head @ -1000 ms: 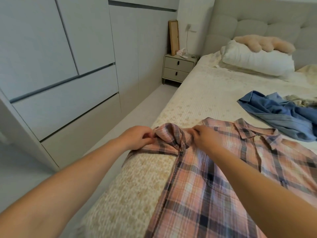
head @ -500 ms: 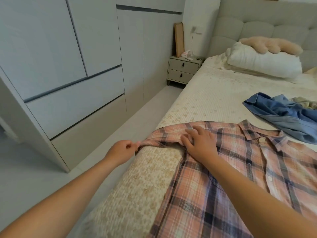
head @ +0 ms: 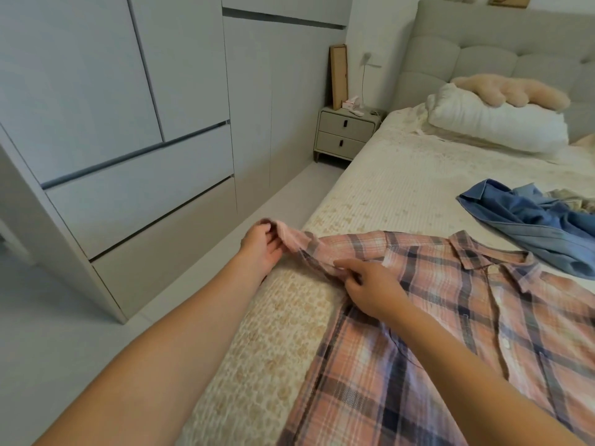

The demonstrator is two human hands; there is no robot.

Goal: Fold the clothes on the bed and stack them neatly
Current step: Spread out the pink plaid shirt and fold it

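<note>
A pink plaid shirt [head: 450,333] lies spread, collar up, across the bed [head: 402,185] in the lower right of the frame. The left hand [head: 262,249], at centre, curls its fingers round the end of the shirt's sleeve, held out just past the bed's edge. The right hand [head: 370,289] pinches the same sleeve near the shoulder seam, thumb against forefinger. A crumpled blue garment [head: 521,220] lies at the right edge, apart from the shirt. A white pillow [head: 495,123] sits at the upper right.
</note>
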